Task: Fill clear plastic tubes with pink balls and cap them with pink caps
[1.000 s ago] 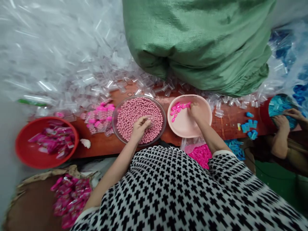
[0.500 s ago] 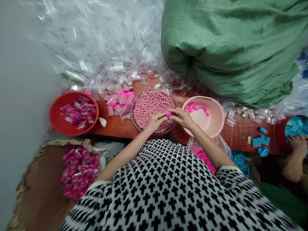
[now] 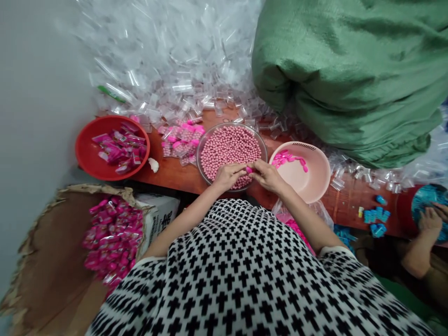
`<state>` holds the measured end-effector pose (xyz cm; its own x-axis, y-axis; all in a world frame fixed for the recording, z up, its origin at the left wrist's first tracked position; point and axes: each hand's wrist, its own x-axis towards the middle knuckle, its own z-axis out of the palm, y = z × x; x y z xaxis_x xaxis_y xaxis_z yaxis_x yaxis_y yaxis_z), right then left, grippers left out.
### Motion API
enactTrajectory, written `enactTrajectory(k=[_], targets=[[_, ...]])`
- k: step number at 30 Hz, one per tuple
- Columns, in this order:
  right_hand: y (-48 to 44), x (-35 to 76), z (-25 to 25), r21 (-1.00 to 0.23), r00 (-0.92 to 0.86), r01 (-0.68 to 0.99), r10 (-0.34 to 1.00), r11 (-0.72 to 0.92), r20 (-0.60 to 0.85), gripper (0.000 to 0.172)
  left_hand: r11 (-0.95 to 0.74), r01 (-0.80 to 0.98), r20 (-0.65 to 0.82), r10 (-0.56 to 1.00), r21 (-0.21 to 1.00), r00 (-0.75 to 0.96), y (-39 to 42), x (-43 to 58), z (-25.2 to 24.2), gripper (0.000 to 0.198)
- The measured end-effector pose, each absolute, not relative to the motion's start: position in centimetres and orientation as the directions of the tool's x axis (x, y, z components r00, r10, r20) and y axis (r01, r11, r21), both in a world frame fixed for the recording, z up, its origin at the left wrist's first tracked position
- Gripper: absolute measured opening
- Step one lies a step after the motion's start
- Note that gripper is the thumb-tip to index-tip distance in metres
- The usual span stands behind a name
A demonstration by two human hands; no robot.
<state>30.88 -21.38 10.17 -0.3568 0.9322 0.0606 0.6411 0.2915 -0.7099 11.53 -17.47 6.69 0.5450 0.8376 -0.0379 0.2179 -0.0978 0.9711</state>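
My left hand [image 3: 229, 177] and my right hand [image 3: 268, 176] meet over the near rim of a metal bowl [image 3: 264, 145] full of round pink beads [image 3: 231, 151]. Between the fingertips shows a small bright pink cap [image 3: 248, 170]. The right thumb and fingers pinch it. My left fingers are closed right beside it, and whatever they hold is hidden behind them. A pale pink plastic basin [image 3: 317, 182] stands to the right with several pink caps [image 3: 289, 159] inside. Left of the bowl lie small clear bead-filled containers with pink caps [image 3: 182, 140].
A red bowl [image 3: 86, 158] of pink packets stands left, above a torn carton [image 3: 52, 242] holding more packets. Clear plastic tubes [image 3: 168, 56] heap behind, beside a large green sack [image 3: 343, 79]. Blue pieces [image 3: 377, 214] and a co-worker's hand [image 3: 430, 221] are at right.
The view has shifted slightly. My hands stay together over the bowl's near side, with the pink cap still between the fingertips. At right, a second hand of the co-worker shows at the blue pieces.
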Motion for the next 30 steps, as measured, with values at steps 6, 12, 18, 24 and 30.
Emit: enactTrajectory(k=[6, 12, 18, 24, 30], targets=[[-20.2, 31.2, 10.9, -0.656, -0.449, 0.661, 0.893, 0.363, 0.041, 0.01, -0.23, 0.35, -0.02, 0.81, 0.908, 0.585, -16.9, 11.6, 7.2, 0.021], [-20.4, 32.0, 11.8, -0.732, -0.437, 0.582, 0.895, 0.354, 0.086, 0.019, -0.182, 0.25, -0.022, 0.768, 0.951, 0.64, -16.3, 11.3, 8.1, 0.026], [-20.5, 31.1, 10.9, -0.652, -0.441, 0.633, 0.887, 0.417, 0.14, 0.02, -0.168, 0.247, -0.009, 0.81, 0.954, 0.586, -16.7, 11.1, 7.8, 0.027], [-20.0, 30.1, 9.1, -0.616, -0.461, 0.664, 0.881, 0.424, 0.109, 0.02, -0.228, 0.382, -0.047, 0.806, 0.896, 0.59, -17.0, 10.6, 6.7, 0.026], [-19.1, 29.9, 8.9, -0.697, -0.409, 0.631, 0.909, 0.341, 0.075, 0.023, -0.261, 0.485, -0.045, 0.845, 0.835, 0.534, -16.4, 10.7, 7.2, 0.026]])
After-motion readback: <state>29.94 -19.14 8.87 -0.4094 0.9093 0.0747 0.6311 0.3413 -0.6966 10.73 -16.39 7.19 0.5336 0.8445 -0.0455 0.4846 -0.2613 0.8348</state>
